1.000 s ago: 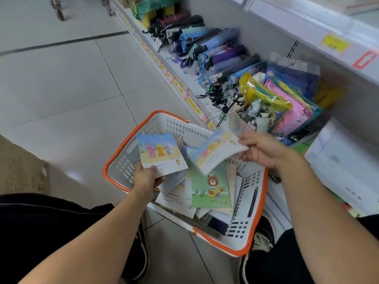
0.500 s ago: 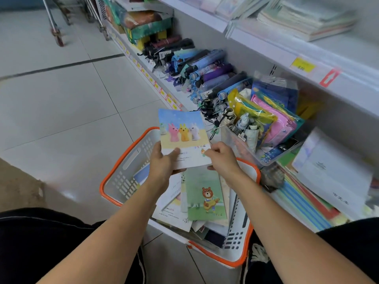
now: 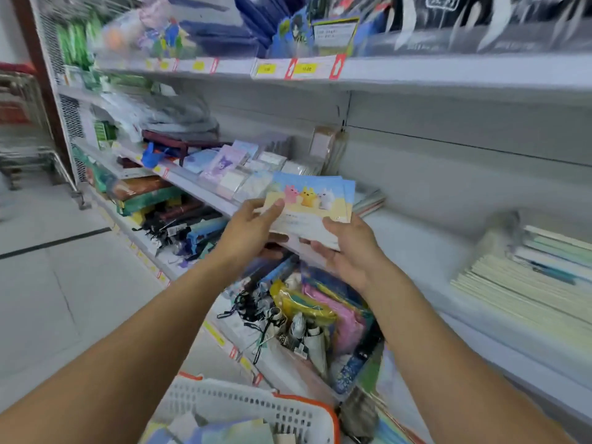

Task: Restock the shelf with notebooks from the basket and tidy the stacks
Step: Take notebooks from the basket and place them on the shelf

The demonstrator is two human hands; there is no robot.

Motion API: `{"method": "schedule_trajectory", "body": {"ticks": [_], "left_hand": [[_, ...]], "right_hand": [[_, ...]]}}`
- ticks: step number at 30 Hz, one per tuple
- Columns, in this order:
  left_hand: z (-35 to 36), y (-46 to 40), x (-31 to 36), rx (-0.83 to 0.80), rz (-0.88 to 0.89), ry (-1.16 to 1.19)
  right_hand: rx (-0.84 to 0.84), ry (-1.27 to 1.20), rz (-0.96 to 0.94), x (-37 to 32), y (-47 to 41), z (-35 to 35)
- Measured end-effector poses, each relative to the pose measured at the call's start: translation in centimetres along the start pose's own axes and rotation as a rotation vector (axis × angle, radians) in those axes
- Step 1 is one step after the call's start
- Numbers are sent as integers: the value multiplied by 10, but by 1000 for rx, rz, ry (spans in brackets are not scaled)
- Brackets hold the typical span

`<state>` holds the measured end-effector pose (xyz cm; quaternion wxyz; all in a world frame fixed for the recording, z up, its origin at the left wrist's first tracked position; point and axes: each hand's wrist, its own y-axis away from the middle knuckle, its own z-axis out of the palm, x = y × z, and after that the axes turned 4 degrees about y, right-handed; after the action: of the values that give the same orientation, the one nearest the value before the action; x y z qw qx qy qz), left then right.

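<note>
At far left, a metal trolley (image 3: 22, 129) is blurred and cut off by the frame edge. To its right, the upper shelf (image 3: 416, 70) carries yellow price tags (image 3: 306, 68); the print on them is unreadable, and the goods above them are smeared by motion blur. On the bottom shelf, folded umbrellas (image 3: 189, 225) lie in a row, partly hidden behind the left forearm.

The left hand (image 3: 248, 230) grips the lower left corner of the notebooks (image 3: 315, 203), thumb on the cover and fingers curled underneath, where they are hidden. The notebooks form a small fanned stack; the top cover shows three cartoon animals in pink, yellow and white. The stack is held in the air in front of the middle shelf (image 3: 432, 238), above its front edge, touching no shelf surface. How many notebooks it contains cannot be determined.

The right hand (image 3: 347, 251) holds the lower right edge of the stack, thumb on top and fingers under it.

Below the hands, colourful pouches (image 3: 323, 312) are partly covered by the right forearm. The basket (image 3: 256, 408) is cut off at the bottom edge; its contents are indistinct. At far right, a stack of pale books (image 3: 528, 283) rests on the middle shelf, blurred.
</note>
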<state>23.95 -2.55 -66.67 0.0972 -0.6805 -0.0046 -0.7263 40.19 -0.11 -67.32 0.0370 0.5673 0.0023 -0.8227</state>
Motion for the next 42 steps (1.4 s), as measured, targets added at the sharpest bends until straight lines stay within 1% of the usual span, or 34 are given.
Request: {"method": "schedule_trajectory", "body": {"ticks": [3,6,8,10,14,16,17,19,20,21,22,23,24,25,26,27,28,29,30,31,32,33,35,39,41,42], "left_hand": [[16,-34,14,-17,-47,-20],[23,-53,12,-10,-101,8],[25,-59,9,-9,-111,20],[24,-65,4,-17,-110,10],[12,-78,-16,5,-117,-20],[4,-81,-27,35,-131,-27],[0,-80,-33,49,-138,-27],[-9,-71,-44,84,-126,-32],[-16,-65,-52,103,-106,-52],[-25,-57,-62,132,-90,-80],[-34,-45,-77,166,-87,-111],[-44,-30,-95,209,-103,-132],[-58,-11,-123,261,-154,-151],[-72,10,-154,306,-226,-183],[-88,35,-190,343,-325,-236],[-104,63,-230,368,-444,-317],[-120,95,-267,370,-566,-399],[-135,126,-301,351,-700,-443],[-147,153,-331,323,-832,-459],[-152,175,-348,304,-930,-458],[-149,192,-350,269,-977,-466],[-141,201,-340,235,-988,-458],[-132,206,-332,168,-944,-495],[-132,212,-332,131,-922,-468],[-135,216,-339,166,-939,-399],[-135,215,-340,195,-935,-365]], "right_hand": [[91,-243,156,-36,-60,-16],[202,-278,208,-51,-119,-26],[216,-252,210,-55,-149,-27],[173,-120,229,-56,-168,-26],[182,307,205,-43,-198,-31],[227,610,188,-36,-208,-35],[267,821,159,-33,-211,-38],[349,1200,31,-34,-202,-42],[405,1300,-81,-32,-191,-41],[495,1299,-188,-29,-172,-37],[583,1203,-327,-22,-146,-28],[593,1089,-518,-7,-116,-17],[492,972,-681,20,-84,-3],[308,863,-770,55,-54,10],[98,826,-736,102,-29,16],[-102,869,-537,154,-2,17],[-277,964,-242,205,23,12],[-399,1091,90,259,41,-3],[-442,1164,386,305,60,-23],[-396,1181,591,342,75,-46],[-296,1157,719,369,88,-68],[-196,1139,774,389,100,-86],[-71,1149,783,412,116,-101],[2,1357,739,425,122,-99],[25,1440,648,421,117,-102],[42,1439,578,415,114,-102]]}}
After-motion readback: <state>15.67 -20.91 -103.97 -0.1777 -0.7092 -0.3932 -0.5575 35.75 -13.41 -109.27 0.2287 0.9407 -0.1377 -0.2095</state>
